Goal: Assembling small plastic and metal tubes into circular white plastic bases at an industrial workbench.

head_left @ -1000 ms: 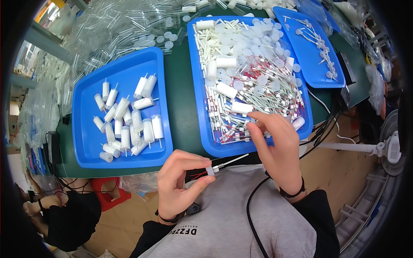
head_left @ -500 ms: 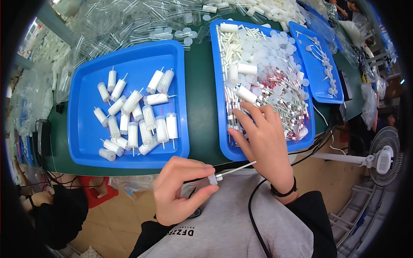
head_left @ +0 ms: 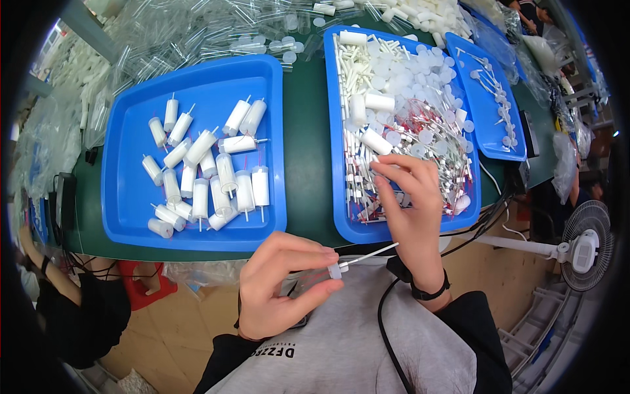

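Observation:
My left hand (head_left: 279, 279) is closed in front of the trays. Between thumb and fingertips it pinches a round translucent-white end cap (head_left: 336, 270), from which a thin white rod (head_left: 371, 253) sticks out to the right. My right hand (head_left: 415, 203) hangs over the near part of the right blue tray (head_left: 338, 217), thumb and forefinger brought close together. A small whitish bit shows at its fingertips, too small to name. Beneath lie heaped small connectors with red wires (head_left: 426, 121), translucent discs (head_left: 420, 72), short white tubes (head_left: 351, 72) and thicker white cylinders (head_left: 377, 141).
The left blue tray (head_left: 279, 197) holds several white cylinders with rods (head_left: 226, 172). Behind it lie clear plastic tubes (head_left: 197, 33). A smaller blue tray (head_left: 479, 131) at the right holds capped rods (head_left: 502, 111). A fan (head_left: 584, 246) stands at the right; a black cable crosses my front.
My right hand has lifted slightly off the heap and drawn its thumb and forefinger together. The left hand still holds the end cap with its rod, slightly farther right.

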{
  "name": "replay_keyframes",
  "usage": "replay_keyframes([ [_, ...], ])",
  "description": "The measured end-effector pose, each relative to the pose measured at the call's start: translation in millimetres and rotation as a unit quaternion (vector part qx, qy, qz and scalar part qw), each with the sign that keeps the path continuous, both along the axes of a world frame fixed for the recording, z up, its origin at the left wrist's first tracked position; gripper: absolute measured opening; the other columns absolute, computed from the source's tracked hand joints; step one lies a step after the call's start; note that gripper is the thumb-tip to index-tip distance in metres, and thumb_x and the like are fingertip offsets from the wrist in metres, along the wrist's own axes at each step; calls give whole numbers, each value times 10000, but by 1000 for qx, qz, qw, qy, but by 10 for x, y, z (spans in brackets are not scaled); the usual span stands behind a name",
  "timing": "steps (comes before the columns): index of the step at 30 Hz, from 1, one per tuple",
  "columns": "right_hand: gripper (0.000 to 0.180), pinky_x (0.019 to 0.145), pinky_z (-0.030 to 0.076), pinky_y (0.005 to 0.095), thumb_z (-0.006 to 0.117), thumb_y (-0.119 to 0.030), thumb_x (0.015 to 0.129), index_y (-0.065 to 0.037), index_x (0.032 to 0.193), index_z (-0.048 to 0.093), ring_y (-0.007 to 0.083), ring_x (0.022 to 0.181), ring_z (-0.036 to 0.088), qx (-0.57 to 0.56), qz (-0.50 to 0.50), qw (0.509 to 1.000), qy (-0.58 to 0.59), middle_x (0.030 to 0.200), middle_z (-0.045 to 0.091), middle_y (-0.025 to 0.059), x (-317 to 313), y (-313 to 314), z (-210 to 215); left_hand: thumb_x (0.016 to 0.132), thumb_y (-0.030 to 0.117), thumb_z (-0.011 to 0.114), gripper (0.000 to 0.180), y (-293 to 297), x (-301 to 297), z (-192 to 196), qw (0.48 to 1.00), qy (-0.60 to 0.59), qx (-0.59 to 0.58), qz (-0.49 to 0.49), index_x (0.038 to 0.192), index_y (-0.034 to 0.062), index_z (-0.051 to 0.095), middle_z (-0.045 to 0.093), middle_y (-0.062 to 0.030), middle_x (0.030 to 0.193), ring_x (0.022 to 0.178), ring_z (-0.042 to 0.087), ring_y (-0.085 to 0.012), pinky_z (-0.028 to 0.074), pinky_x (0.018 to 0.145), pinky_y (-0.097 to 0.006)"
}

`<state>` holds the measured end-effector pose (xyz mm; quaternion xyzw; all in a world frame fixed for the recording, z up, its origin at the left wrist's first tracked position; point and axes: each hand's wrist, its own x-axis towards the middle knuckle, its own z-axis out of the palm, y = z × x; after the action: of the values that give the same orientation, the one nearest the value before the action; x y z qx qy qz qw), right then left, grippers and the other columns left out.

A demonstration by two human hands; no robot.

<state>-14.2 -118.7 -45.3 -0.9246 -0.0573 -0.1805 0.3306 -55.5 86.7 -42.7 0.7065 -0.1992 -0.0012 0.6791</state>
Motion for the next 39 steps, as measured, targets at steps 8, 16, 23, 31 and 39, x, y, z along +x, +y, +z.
replay_keyframes([
  [8, 200, 773, 490, 276, 668, 80, 771, 6, 956, 672, 203, 853, 643, 190, 19, 981, -17, 963, 657, 112, -96, -329, -27, 710, -87, 742, 349, -210, -40, -6, 992, 74, -95, 34, 1033, -40, 620, 573, -135, 1041, 942, 590, -199, 504, 793, -289],
  [16, 211, 739, 504, 293, 642, 89, 806, 20, 1004, 659, 214, 841, 654, 162, -6, 983, -81, 919, 678, 121, -189, -536, 71, 728, -98, 708, 331, -412, -29, 18, 994, 68, -73, 40, 1039, -46, 607, 569, -134, 1044, 947, 579, -195, 486, 811, -295],
  [23, 222, 717, 502, 291, 650, 108, 775, -1, 967, 673, 239, 838, 651, 145, 2, 984, -101, 922, 682, 110, -279, -801, 189, 748, -103, 678, 330, -562, -34, 80, 996, 58, -69, 24, 1061, -61, 581, 545, -149, 1073, 972, 569, -196, 476, 848, -305],
  [31, 308, 714, 488, 323, 665, 146, 689, 0, 961, 662, 250, 841, 643, 175, 168, 969, -48, 956, 672, 116, -556, -896, 303, 754, -103, 658, 315, -629, -39, 106, 996, 53, -61, 26, 1056, -64, 579, 536, -151, 1078, 977, 568, -198, 472, 864, -305],
  [39, 317, 675, 481, 314, 677, 149, 668, 17, 955, 656, 259, 792, 639, 156, 161, 972, -67, 947, 677, 128, -568, -915, 287, 743, -104, 667, 327, -636, -58, 100, 998, 28, -36, 30, 1055, -57, 580, 539, -152, 1078, 981, 566, -197, 472, 856, -302],
])
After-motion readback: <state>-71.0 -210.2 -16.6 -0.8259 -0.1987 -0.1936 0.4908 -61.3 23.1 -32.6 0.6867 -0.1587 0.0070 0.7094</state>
